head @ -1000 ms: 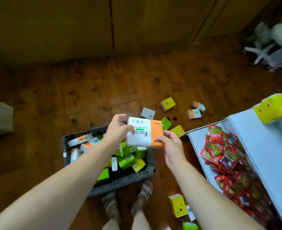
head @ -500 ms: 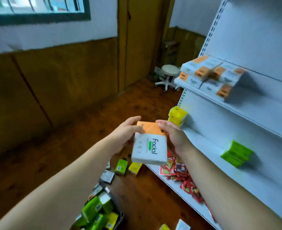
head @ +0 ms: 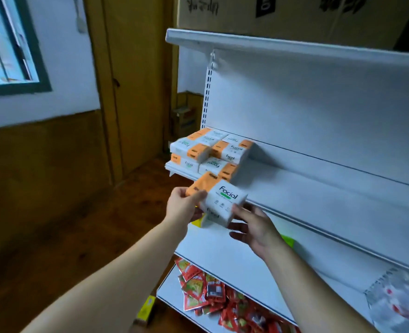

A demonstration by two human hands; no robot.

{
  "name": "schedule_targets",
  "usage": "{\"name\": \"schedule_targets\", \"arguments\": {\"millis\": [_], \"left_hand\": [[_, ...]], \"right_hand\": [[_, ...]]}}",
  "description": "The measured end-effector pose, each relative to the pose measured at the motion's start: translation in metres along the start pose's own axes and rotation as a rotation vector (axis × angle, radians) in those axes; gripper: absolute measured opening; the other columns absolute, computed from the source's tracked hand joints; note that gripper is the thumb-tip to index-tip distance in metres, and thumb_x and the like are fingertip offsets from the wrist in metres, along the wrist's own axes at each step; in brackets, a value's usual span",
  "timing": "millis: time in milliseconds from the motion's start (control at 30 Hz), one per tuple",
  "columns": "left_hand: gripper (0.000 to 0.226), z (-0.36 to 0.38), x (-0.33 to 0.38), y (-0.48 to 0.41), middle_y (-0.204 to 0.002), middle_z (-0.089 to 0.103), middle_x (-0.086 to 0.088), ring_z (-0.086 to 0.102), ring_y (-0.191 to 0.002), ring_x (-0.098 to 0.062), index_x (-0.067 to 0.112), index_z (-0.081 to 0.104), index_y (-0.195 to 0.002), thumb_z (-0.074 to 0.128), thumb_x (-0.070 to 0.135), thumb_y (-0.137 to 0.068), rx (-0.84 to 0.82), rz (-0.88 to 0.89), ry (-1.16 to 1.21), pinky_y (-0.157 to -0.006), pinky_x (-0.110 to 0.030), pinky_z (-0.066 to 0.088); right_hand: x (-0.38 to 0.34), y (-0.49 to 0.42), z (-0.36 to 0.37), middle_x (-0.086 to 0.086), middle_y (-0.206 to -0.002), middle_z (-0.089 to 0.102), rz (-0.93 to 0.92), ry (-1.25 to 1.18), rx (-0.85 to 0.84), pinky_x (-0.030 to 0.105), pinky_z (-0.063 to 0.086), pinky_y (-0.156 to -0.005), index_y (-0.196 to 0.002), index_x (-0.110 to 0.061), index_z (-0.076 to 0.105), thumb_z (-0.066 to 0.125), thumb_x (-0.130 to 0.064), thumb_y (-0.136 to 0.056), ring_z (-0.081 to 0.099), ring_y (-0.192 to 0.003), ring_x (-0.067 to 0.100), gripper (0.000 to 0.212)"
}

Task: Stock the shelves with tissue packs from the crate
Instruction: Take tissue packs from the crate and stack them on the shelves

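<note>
- Tissue pack (head: 219, 198): I hold it up in the air, just in front of the middle shelf (head: 319, 188) and near its left end. It is tilted. Its orange end points left and its white end, with the word "Facial", points right.
- My left hand (head: 185, 207) grips the orange end, with my thumb on top and my fingers under it.
- My right hand (head: 254, 227) is loose, with its fingers spread out. Only my thumb touches the white corner of the pack.
- I cannot tell if the pack touches the shelf edge.
- Low down by my arms, a pile of red packets (head: 222, 301) lies on the bottom shelf (head: 170, 288).
- A small yellow box (head: 147, 308) shows beside that shelf, near the floor.
- On the right there is a clear bag (head: 398, 296), but it is too blurry to tell more.
- Under my hands is the lower shelf (head: 222, 255). A green thing (head: 286, 240) peeks out from behind my right wrist.
- Just behind the pack, the stacked packs (head: 210, 152) sit at the left end of the middle shelf, in two layers. They are white and orange too.
- Higher up is the top shelf (head: 270, 44), with a big cardboard box (head: 294, 15) on it.
- Far off on the left are a brown door (head: 131, 80) and a window (head: 6, 44).
</note>
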State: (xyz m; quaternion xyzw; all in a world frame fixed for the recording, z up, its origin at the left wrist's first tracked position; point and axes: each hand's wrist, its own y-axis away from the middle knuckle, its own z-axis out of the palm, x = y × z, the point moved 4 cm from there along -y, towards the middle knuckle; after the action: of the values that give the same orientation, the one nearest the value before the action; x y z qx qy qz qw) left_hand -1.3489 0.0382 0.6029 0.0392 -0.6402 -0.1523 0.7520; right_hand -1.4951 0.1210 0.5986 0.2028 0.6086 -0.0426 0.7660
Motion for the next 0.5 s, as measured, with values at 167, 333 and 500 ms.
{"name": "schedule_targets", "arguments": {"millis": [167, 333, 500], "left_hand": [[0.029, 0.021, 0.016, -0.030, -0.093, 0.067, -0.008, 0.065, -0.068, -0.022, 0.019, 0.050, -0.088, 0.074, 0.030, -0.076, 0.015, 0.105, -0.198, -0.061, -0.034, 0.053], [0.009, 0.033, 0.043, -0.067, -0.085, 0.067, -0.002, 0.068, -0.081, -0.026, 0.027, 0.061, -0.075, 0.069, 0.029, -0.074, 0.034, 0.254, -0.521, -0.079, -0.046, 0.056], [0.019, 0.043, 0.061, -0.114, -0.109, 0.066, -0.005, 0.063, -0.096, -0.025, 0.023, 0.063, -0.102, 0.064, 0.027, -0.083, -0.016, 0.403, -0.765, -0.081, -0.038, 0.053]], "right_hand": [[-0.022, -0.033, -0.014, 0.010, -0.091, 0.061, -0.042, -0.054, 0.233, 0.030, 0.048, -0.057, -0.117, -0.017, 0.039, 0.068, -0.013, -0.083, 0.059, -0.062, 0.022, 0.044], [-0.045, -0.081, -0.019, 0.009, -0.078, 0.061, -0.079, -0.025, 0.297, 0.021, 0.046, -0.043, -0.091, -0.013, 0.051, 0.067, -0.012, -0.084, 0.054, -0.054, 0.018, 0.017], [-0.056, -0.134, -0.013, 0.008, -0.074, 0.060, -0.078, -0.020, 0.352, 0.020, 0.045, -0.039, -0.080, -0.014, 0.051, 0.066, -0.012, -0.084, 0.055, -0.056, 0.019, 0.016]]}}
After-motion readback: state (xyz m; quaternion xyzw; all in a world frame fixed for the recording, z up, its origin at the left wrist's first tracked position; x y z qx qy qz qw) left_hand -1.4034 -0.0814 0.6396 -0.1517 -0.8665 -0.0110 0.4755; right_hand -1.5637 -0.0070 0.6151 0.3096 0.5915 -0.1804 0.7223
